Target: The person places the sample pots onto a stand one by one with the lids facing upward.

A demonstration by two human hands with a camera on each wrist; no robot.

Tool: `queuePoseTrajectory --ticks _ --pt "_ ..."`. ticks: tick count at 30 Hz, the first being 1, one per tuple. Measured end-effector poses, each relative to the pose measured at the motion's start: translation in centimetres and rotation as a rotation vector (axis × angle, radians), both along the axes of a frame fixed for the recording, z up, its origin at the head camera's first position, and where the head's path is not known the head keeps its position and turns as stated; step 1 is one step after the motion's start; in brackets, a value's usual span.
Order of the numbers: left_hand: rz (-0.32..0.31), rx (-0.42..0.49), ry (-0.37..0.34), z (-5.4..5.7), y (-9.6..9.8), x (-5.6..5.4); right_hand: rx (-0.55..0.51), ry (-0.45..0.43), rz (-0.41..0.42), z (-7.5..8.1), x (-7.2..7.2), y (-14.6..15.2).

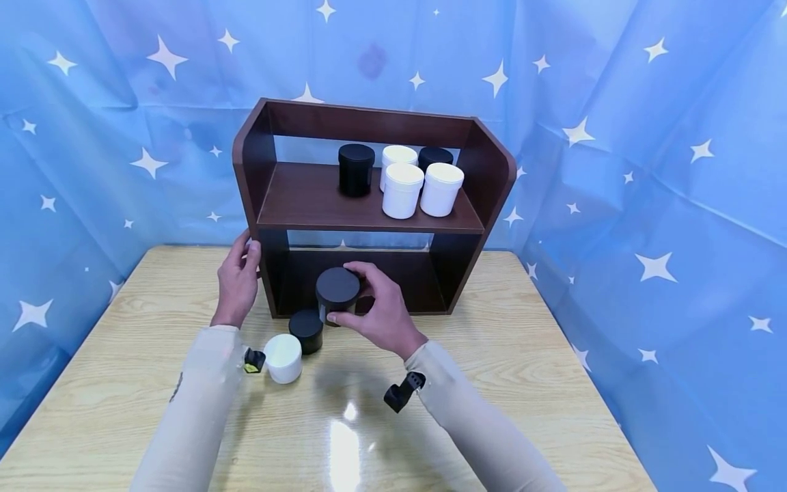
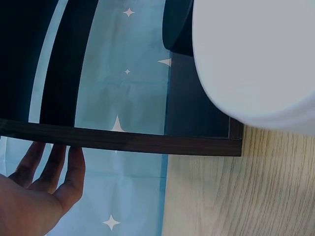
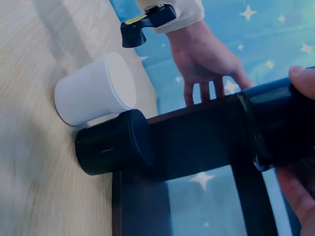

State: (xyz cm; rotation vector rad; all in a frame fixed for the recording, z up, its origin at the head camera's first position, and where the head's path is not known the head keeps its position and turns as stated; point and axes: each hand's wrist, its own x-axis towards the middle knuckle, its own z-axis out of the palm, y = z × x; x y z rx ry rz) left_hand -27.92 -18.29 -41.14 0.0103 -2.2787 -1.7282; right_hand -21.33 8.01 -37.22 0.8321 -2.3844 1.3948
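My right hand (image 1: 389,313) grips a lidded black jar (image 1: 337,290) between thumb and fingers, raised before the lower level of a dark brown two-level shelf (image 1: 371,123). In the right wrist view the held jar (image 3: 275,120) lies across the right side, partly covered by the fingers. My left hand (image 1: 238,285) rests its fingertips against the outside of the shelf's left side panel; the left wrist view shows those fingers (image 2: 74,172) touching the panel. On the table below the held jar, another black jar (image 1: 306,332) stands beside a white jar (image 1: 283,359).
On the upper level, a black jar (image 1: 356,171) stands left of several white jars (image 1: 402,191) and a second black jar (image 1: 435,157). A wood-grain table (image 1: 504,383) carries the shelf. Blue star-patterned cloth (image 1: 645,171) hangs behind and at the sides.
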Motion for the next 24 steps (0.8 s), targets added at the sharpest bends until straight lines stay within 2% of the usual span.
queuePoseTrajectory --ticks 24 --pt "-0.009 0.015 0.003 -0.1 -0.2 -0.1 -0.035 0.017 -0.021 2.0 -1.3 0.4"
